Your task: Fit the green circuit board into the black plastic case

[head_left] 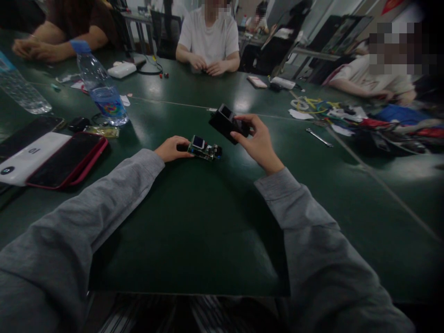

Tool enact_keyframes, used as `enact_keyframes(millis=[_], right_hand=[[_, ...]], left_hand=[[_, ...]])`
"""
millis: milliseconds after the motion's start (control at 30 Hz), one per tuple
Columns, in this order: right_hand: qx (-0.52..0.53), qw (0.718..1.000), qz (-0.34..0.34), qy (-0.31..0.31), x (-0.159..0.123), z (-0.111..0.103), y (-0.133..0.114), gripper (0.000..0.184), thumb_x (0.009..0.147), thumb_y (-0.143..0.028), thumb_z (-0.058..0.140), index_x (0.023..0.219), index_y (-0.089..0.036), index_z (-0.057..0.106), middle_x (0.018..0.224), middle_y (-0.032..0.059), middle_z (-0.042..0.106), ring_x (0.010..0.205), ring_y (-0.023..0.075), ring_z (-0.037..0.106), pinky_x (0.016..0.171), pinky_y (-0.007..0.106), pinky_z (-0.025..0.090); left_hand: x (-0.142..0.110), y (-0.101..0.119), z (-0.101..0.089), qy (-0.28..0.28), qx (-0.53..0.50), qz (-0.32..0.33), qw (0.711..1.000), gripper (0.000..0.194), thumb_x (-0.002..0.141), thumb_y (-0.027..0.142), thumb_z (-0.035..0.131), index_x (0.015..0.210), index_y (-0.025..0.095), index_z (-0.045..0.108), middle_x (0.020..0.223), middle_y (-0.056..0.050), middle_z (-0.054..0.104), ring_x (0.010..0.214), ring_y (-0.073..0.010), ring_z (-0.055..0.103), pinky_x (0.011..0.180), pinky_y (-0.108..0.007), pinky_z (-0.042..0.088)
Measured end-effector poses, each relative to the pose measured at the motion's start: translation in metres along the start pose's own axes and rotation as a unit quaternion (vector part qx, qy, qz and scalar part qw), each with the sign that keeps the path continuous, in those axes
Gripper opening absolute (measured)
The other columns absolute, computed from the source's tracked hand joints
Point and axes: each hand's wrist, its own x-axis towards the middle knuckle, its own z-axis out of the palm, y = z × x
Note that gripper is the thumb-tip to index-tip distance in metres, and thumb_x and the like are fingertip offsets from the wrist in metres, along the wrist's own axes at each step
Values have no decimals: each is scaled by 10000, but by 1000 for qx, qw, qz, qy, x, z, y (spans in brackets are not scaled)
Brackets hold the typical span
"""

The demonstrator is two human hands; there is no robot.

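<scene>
My left hand [174, 149] grips the left end of a small green circuit board [203, 150] between thumb and fingers. The board carries a little screen, and a dark blocky part sits at its right end. Up and to the right, my right hand [256, 141] holds a black plastic case [227, 122], tilted and raised off the table, with a rectangular window or opening on its upper face. Board and case are apart, a short gap between them. Whether the board touches the table is hard to tell.
A water bottle [104, 95] stands left, with another bottle [22, 85] farther left. Phones in red [65, 162] and white [31, 155] lie near my left arm. A wrench [319, 138] and a heap of cables [374, 125] lie right. A person in white [210, 39] sits opposite.
</scene>
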Motion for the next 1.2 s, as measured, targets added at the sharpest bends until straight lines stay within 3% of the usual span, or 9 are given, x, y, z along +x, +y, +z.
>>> enact_keyframes(millis=[233,467,1200], right_hand=[[-51,995,27,83,-8,1,38,381,811,-298,728,1183,-288,645,1220,86,676,1190,348,612,1083,631,473],[-114,991,61,43,-26,12,73,371,838,-255,667,1204,-255,602,1229,117,636,1186,335,606,1101,635,475],[-162,985,47,29,-31,15,72,444,873,-225,631,1307,-221,543,1291,149,574,1219,336,609,1116,601,500]], left_hand=[[0,2,0,-2,-4,2,1000,326,801,374,830,1063,194,758,1223,-83,743,1242,-281,634,1142,-506,437],[3,7,0,-8,2,-3,1000,319,818,397,824,1054,192,759,1206,-76,741,1225,-279,632,1127,-494,442],[2,10,0,-5,3,-11,1000,324,818,376,814,1082,198,754,1260,-73,731,1273,-280,616,1149,-489,436]])
